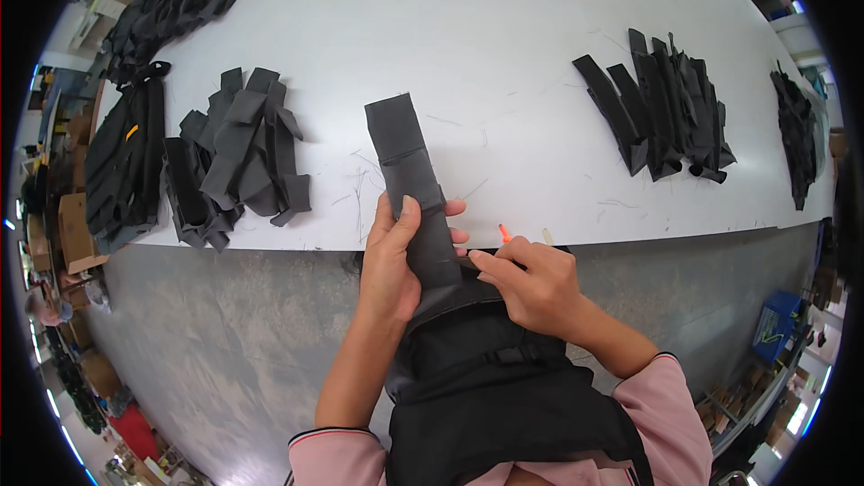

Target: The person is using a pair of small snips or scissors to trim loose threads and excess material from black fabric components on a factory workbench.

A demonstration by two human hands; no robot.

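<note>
My left hand (393,256) is closed round a long black fabric strip (416,182), thumb on top and fingertips showing past its right edge. The strip slants upward over the table's front edge, with a crease across its upper part. My right hand (537,283) is curled beside the strip's lower right edge, its fingertips close to my left fingertips. A small orange piece (504,233) and a pale tip (547,236) show just beyond its knuckles; whether it grips either is hidden. Below both hands lies a black apron or bag with a buckle (513,355) against my body.
The white table (486,63) carries loose thread bits. Black strips (247,148) are heaped at left, beside black bags (130,153) and another dark pile (180,4). More strips (670,112) lie at right, with a dark bundle (795,139) at the far right edge. A blue crate (776,324) stands beyond.
</note>
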